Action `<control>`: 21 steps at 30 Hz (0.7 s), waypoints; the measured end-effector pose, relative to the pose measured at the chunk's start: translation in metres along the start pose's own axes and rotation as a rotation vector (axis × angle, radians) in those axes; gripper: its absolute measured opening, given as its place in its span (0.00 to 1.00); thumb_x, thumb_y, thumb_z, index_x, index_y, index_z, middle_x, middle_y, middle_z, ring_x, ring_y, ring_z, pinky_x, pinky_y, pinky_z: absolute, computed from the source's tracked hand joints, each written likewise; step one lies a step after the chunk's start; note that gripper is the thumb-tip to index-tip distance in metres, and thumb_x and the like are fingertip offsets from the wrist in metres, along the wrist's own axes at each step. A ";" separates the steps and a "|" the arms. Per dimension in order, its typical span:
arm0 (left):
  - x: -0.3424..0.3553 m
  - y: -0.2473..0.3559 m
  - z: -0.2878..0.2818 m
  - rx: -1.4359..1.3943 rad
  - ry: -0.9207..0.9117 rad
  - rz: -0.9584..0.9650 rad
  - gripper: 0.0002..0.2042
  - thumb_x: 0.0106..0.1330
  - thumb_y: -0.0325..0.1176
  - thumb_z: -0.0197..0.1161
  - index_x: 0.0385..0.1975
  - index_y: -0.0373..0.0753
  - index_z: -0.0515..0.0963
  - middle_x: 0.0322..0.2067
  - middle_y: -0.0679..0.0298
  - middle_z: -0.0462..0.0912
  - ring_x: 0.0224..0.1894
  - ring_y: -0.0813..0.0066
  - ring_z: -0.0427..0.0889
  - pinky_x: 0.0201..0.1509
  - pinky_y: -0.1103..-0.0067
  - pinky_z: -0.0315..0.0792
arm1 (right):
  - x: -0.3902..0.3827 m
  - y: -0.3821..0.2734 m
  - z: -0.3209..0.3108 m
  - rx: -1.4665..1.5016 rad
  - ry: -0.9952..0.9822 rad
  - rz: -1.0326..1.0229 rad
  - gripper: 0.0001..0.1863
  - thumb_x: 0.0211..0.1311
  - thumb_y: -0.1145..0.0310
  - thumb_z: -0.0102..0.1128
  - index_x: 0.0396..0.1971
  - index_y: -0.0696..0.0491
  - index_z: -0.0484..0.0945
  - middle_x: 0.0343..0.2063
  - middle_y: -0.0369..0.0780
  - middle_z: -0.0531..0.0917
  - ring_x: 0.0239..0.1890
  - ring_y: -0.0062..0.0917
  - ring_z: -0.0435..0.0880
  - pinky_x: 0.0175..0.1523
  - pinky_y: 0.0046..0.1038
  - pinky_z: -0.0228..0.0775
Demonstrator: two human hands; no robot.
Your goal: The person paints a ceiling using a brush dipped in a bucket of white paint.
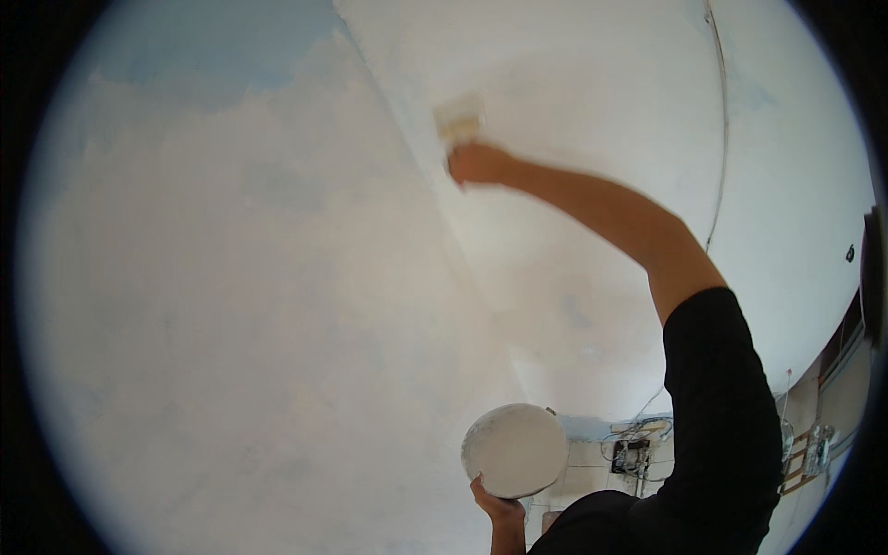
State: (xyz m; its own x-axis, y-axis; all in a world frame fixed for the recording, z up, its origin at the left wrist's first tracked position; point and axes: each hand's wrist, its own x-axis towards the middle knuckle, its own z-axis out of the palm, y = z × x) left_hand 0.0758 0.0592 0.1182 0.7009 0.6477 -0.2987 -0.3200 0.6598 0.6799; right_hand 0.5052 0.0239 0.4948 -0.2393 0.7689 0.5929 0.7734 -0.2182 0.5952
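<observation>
My right hand (pixel 479 164) is raised to the pale surface in the upper middle, closed around a wide flat brush (pixel 461 118). The brush and hand are smeared by motion, and I cannot tell whether the bristles touch the surface. Low in the middle, my left hand (pixel 498 509) grips the lower side of a round bucket (pixel 473 437), thumb at its rim. Whitish paint (pixel 516 453) shows inside. Around the hands spread a whitish wall (pixel 268 305) on the left and another pale surface (pixel 592 102) on the right, meeting in a slanting crease.
A bluish patch (pixel 213 46) shows at the upper left. A thin cable (pixel 724 120) runs down the right-hand surface. Tangled wires hang around a dark box (pixel 631 456) at the lower right, near a wooden ladder-like frame (pixel 797 474).
</observation>
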 end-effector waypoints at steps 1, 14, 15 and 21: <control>0.000 0.001 0.001 0.020 0.005 0.016 0.22 0.58 0.47 0.40 0.45 0.38 0.68 0.43 0.61 0.73 0.47 0.65 0.72 0.49 0.71 0.66 | -0.029 -0.028 0.033 0.036 -0.157 -0.030 0.04 0.45 0.64 0.54 0.16 0.45 0.76 0.20 0.36 0.77 0.28 0.29 0.77 0.34 0.33 0.67; 0.010 -0.029 -0.042 0.414 0.084 0.402 0.22 0.62 0.46 0.43 0.48 0.35 0.65 0.42 0.57 0.74 0.44 0.66 0.74 0.47 0.72 0.69 | -0.455 -0.382 0.099 1.163 0.887 2.352 0.08 0.45 0.71 0.61 0.18 0.50 0.69 0.13 0.33 0.68 0.15 0.20 0.70 0.18 0.26 0.61; 0.007 -0.036 -0.047 0.513 0.166 0.514 0.28 0.63 0.50 0.47 0.55 0.34 0.59 0.46 0.54 0.71 0.49 0.65 0.70 0.54 0.71 0.65 | -0.495 -0.414 0.091 1.230 0.967 2.430 0.06 0.46 0.70 0.60 0.23 0.50 0.71 0.16 0.34 0.71 0.18 0.20 0.72 0.20 0.25 0.63; 0.026 -0.038 -0.082 0.447 0.159 0.459 0.28 0.63 0.51 0.47 0.55 0.35 0.60 0.47 0.56 0.71 0.51 0.65 0.69 0.55 0.69 0.64 | -0.586 -0.533 0.063 1.247 1.087 2.442 0.25 0.58 0.42 0.40 0.15 0.49 0.65 0.08 0.30 0.58 0.10 0.16 0.56 0.15 0.18 0.47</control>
State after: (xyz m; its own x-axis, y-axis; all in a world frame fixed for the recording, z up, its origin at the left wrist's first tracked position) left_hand 0.0538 0.0825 0.0298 0.4426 0.8966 0.0157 -0.2442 0.1037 0.9642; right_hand 0.2699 -0.2731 -0.2041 0.8770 -0.2098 -0.4322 -0.1848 0.6831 -0.7066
